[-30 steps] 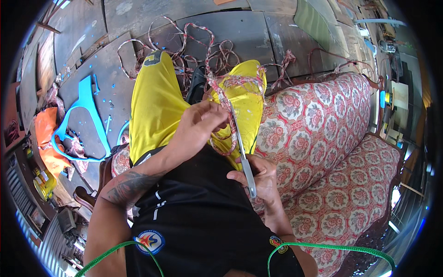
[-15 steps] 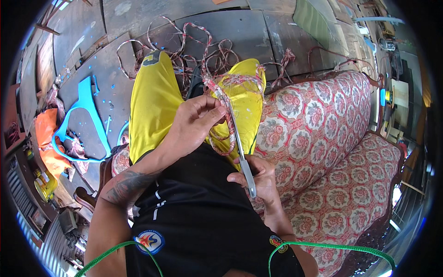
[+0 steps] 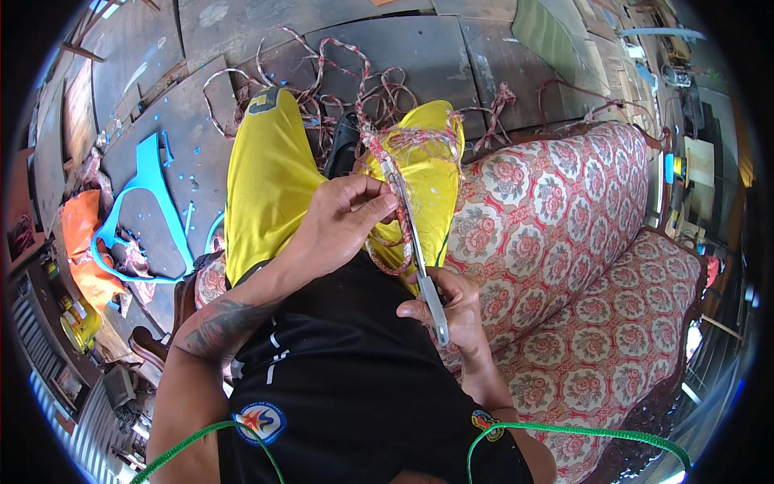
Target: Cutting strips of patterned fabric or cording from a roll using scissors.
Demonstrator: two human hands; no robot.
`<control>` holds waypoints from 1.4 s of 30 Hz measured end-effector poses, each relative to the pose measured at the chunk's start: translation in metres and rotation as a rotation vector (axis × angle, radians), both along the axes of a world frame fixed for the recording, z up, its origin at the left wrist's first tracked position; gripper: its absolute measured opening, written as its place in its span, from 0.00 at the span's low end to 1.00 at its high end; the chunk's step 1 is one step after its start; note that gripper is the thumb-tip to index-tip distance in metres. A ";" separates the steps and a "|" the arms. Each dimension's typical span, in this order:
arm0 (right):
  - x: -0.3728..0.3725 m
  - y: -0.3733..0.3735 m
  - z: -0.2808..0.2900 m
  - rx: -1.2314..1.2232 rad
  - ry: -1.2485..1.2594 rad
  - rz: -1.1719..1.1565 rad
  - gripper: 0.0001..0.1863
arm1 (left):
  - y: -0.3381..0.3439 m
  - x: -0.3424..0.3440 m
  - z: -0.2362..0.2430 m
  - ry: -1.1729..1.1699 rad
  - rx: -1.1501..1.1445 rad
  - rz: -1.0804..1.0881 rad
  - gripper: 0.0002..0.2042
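Observation:
A braided red and white rope (image 3: 364,121) runs from the floor up over my yellow-clad right knee and bends into a loop in front of me. My left hand (image 3: 345,213) pinches the rope between thumb and fingers. In my right hand (image 3: 459,310) is the flat grey handle of a long, thin metal tool (image 3: 436,310). Its narrow shaft slants up and left along the rope, and the far end lies against the rope strands. Whether the tip passes between the strands, I cannot tell. Loose pinkish fibres (image 3: 423,139) are wound across my right knee.
More rope (image 3: 310,105) lies tangled on the dark board floor (image 3: 419,52) ahead. A flowered cushioned seat (image 3: 556,202) fills the right side. To the left are a blue plastic frame (image 3: 149,189) with scattered blue bits and an orange cloth (image 3: 81,242). Green cords (image 3: 580,431) hang near the chest.
My left thumb and fingers have shifted slightly down along the rope, showing more of it and the tool's far end. My right hand and its tool have hardly moved.

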State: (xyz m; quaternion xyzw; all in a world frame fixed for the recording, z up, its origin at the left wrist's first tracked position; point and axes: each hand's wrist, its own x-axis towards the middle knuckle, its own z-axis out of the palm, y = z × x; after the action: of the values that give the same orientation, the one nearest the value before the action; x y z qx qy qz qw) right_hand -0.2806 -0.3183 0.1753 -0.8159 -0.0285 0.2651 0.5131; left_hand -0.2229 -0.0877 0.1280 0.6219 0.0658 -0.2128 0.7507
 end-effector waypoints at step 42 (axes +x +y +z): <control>0.002 0.000 -0.003 -0.020 -0.120 0.020 0.24 | -0.002 0.000 0.002 0.038 0.012 -0.034 0.11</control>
State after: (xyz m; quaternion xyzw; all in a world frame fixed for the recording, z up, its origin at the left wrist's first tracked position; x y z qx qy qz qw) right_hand -0.2787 -0.3186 0.1727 -0.8352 -0.0644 0.2210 0.4995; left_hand -0.2225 -0.0892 0.1298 0.6235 0.0708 -0.2368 0.7418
